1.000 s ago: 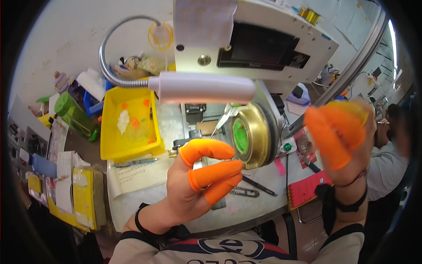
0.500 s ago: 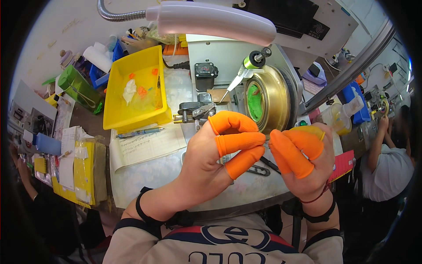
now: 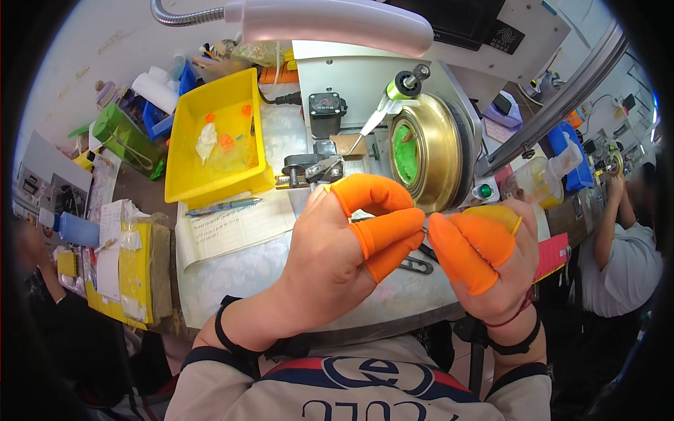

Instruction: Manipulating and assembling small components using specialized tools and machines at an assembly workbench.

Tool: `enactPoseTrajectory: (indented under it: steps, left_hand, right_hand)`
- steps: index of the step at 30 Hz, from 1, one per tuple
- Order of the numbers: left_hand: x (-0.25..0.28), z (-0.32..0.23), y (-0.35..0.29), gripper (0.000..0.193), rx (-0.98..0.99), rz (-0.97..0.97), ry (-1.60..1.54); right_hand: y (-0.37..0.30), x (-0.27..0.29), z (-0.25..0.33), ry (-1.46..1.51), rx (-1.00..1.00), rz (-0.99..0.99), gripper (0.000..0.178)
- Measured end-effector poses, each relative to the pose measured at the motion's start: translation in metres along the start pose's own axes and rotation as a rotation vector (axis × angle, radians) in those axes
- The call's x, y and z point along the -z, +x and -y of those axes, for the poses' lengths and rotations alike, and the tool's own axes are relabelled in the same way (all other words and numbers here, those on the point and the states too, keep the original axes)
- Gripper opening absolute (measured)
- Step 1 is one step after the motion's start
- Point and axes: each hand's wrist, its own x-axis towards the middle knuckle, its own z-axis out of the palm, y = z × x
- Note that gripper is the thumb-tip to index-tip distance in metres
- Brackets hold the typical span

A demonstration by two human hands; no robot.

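Observation:
Both hands meet in front of the machine, wearing rubber finger cots. My left hand [image 3: 344,256] is closed, its orange-covered fingertips pinched together. Facing it, my right hand [image 3: 491,252] pinches too, with orange cots and one yellow one. Between the fingertips shows a tiny dark sliver, too small to name. Just beyond them stands a brass-coloured wheel [image 3: 439,154] with a green centre [image 3: 405,154]. Left of the wheel is a small metal clamp fixture [image 3: 319,167], and a white pointed arm [image 3: 379,116] reaches down toward it.
A yellow tray [image 3: 179,151] holding orange scraps and white tissue stands at the left. A pen [image 3: 223,206] lies on a written notepad [image 3: 239,235]. A pink lamp [image 3: 337,24] hangs overhead. A flat slotted metal tool [image 3: 415,265] lies below my hands. Other people sit at both sides.
My fingertips have parted slightly, and a small dark sliver shows between them. My right hand has turned a little. The whole view has shifted slightly.

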Motion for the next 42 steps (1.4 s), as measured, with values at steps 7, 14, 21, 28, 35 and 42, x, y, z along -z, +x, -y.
enactPoseTrajectory:
  steps: [7,14,21,28,35,42]
  left_hand:
    - [-0.001,-0.001,-0.002,0.028,-0.049,-0.002,0.163]
    - [-0.005,0.009,-0.007,0.023,-0.116,0.020,0.224]
    - [0.000,0.000,-0.001,0.024,-0.153,-0.029,0.248]
    - [-0.002,-0.001,-0.002,0.026,-0.256,-0.050,0.393]
    - [-0.003,0.000,-0.006,0.028,-0.297,-0.016,0.435]
    - [0.000,-0.008,-0.004,0.028,-0.121,0.123,0.328]
  right_hand:
    - [0.001,0.000,0.003,0.010,-0.011,0.041,0.033]
    - [0.001,0.000,0.006,0.091,-0.055,0.103,0.028]
    - [-0.001,0.005,0.004,0.563,-0.605,0.160,0.025]
    - [-0.005,0.009,0.007,1.176,-0.977,0.196,0.021]
    - [-0.002,0.006,0.008,0.840,-0.736,0.213,0.012]
    - [-0.005,0.007,0.015,0.511,-0.548,0.163,0.016]
